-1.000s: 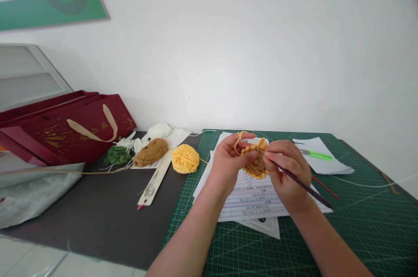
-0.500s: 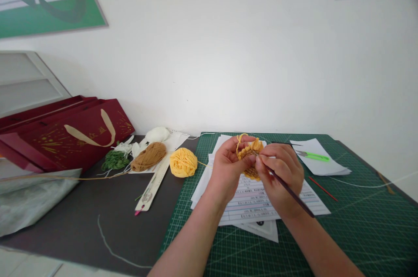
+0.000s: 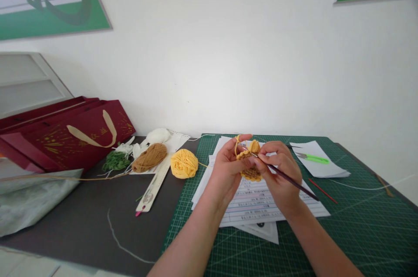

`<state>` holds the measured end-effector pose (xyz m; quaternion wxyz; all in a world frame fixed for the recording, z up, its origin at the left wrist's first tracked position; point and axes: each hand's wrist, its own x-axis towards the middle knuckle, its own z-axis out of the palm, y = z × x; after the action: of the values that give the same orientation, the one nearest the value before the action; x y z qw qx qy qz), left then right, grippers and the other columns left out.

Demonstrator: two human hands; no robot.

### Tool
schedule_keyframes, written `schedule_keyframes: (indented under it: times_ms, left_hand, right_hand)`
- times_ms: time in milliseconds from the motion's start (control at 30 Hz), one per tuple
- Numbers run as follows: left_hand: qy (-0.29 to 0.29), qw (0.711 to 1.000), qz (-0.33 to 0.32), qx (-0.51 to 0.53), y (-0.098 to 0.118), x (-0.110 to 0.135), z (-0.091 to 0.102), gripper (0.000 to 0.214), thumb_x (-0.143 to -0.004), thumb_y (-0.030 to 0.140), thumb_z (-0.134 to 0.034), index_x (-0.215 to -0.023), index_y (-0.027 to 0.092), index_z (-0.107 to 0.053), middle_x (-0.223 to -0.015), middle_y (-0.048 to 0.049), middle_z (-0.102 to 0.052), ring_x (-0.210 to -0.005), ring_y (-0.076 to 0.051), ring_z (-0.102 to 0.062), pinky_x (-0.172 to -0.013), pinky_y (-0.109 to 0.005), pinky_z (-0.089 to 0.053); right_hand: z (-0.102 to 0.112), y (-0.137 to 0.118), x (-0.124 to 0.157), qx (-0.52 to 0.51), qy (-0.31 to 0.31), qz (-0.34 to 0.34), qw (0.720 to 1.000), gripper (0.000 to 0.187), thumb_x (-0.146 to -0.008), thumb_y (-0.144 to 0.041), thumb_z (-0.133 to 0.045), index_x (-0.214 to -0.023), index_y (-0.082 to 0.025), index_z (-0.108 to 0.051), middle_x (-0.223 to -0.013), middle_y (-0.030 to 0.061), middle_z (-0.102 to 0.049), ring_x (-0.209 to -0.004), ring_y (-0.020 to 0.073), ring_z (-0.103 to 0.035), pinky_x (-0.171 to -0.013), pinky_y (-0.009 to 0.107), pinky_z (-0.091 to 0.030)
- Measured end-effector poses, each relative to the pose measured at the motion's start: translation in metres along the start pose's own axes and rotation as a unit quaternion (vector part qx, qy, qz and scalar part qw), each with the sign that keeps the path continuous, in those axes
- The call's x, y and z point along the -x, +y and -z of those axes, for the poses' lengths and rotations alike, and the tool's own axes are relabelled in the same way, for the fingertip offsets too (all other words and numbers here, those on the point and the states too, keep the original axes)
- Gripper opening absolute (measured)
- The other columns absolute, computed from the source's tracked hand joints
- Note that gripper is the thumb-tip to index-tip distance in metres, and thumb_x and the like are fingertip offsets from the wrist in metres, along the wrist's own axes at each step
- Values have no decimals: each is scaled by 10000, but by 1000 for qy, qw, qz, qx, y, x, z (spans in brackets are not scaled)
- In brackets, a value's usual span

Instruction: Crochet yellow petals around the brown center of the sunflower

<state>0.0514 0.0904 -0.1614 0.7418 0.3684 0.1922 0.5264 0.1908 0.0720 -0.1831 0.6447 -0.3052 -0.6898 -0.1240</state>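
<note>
Between my hands, above the printed sheets, is a small round crochet piece (image 3: 251, 173), brown in the middle with a yellow edge. My left hand (image 3: 227, 166) pinches it from the left, with yellow yarn looped over the raised index finger. A crochet hook (image 3: 290, 180) with a dark handle lies in the grip of my right hand (image 3: 281, 168); its metal tip is at the yellow edge of the piece. The strand leads left to a yellow yarn ball (image 3: 184, 163) on the table. My fingers cover part of the piece.
Printed sheets (image 3: 261, 207) lie on a green cutting mat (image 3: 355, 233). To the right are a bright green cutter (image 3: 312, 158) on white paper and a red stick (image 3: 322, 190). Leftward sit brown yarn (image 3: 150, 158), green yarn (image 3: 116, 161), a ruler (image 3: 153, 190) and dark red bags (image 3: 81, 133).
The hook has turned flatter, and its tip has shifted left along the yellow edge. My left index finger has straightened and lifted with the yarn. The whole view has shifted slightly.
</note>
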Motion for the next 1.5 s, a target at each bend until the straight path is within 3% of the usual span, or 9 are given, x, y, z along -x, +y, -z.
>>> schedule_keyframes:
  times_ms: [200, 367, 567, 800, 900, 1000, 1167, 1267, 1500]
  left_hand:
    - [6, 1000, 16, 21, 6, -2, 2, 487, -641, 184, -944, -1105, 190, -798, -829, -6, -722, -801, -139, -663, -810, -268, -492]
    - [12, 1000, 22, 12, -3, -3, -1, 469, -574, 216, -976, -1006, 160, -802, -834, -48, -765, -788, -173, -697, -807, -311, -524]
    - [33, 991, -98, -88, -8, 0, -5, 443, -678, 195, -917, -1093, 229, -763, -784, 28, -702, -751, -133, -640, -778, -275, -506]
    - [22, 944, -173, -282, -1, -4, 3, 376, -825, 133, -789, -1188, 206, -725, -823, 21, -644, -808, -156, -615, -811, -322, -525]
    - [20, 915, -181, -359, 0, -6, 7, 199, -937, 259, -720, -1119, 180, -708, -977, -32, -699, -859, -193, -664, -810, -393, -577]
    - [10, 900, -176, -398, -1, -6, 11, 202, -984, 332, -668, -1102, 170, -698, -1076, -62, -718, -887, -202, -692, -795, -398, -603]
    - [-33, 906, -148, -395, -9, -7, 15, 246, -986, 344, -666, -1153, 164, -686, -1114, -73, -720, -913, -213, -706, -801, -409, -613]
    - [-48, 912, -137, -383, -12, -8, 17, 247, -987, 342, -666, -1160, 167, -686, -1133, -78, -718, -929, -217, -706, -809, -413, -614]
    - [-87, 933, -114, -331, -6, -13, 27, 289, -979, 335, -677, -1212, 165, -669, -1181, -88, -705, -966, -231, -705, -825, -431, -614]
  right_hand:
    - [5, 3, 0, 0, -1, 27, 1000, 256, -877, -33, -673, -937, -269, -595, -890, 16, -646, -833, 216, -656, -705, 419, -578]
    - [8, 6, 4, 59, 12, 83, 995, 368, -819, 23, -691, -967, -307, -620, -932, -10, -652, -872, 205, -652, -762, 413, -553]
    - [-4, 2, 8, 155, 22, 84, 984, 311, -826, 10, -710, -950, -255, -605, -897, 14, -644, -843, 206, -621, -781, 398, -484]
    - [7, -5, 2, 167, 4, 43, 985, 196, -903, -84, -674, -977, -253, -611, -876, 24, -721, -833, 219, -663, -853, 419, -471]
    - [12, -6, 0, 153, -16, 11, 988, 180, -885, -101, -694, -941, -257, -622, -848, 12, -740, -801, 212, -668, -878, 424, -459]
    - [10, -5, 2, 134, -7, -59, 989, 112, -909, -155, -673, -901, -252, -617, -817, 18, -719, -770, 209, -654, -827, 400, -473]
    - [0, -3, 8, 89, 66, -241, 964, 100, -1020, -270, -556, -926, -237, -542, -701, -12, -626, -629, 177, -628, -633, 314, -483]
    - [-5, -2, 9, 45, 83, -313, 945, 162, -1037, -326, -528, -901, -239, -520, -668, -33, -594, -587, 160, -604, -590, 291, -484]
    - [4, -3, 2, -30, 41, -337, 940, 156, -970, -339, -612, -854, -238, -587, -723, -17, -630, -687, 173, -620, -700, 326, -468]
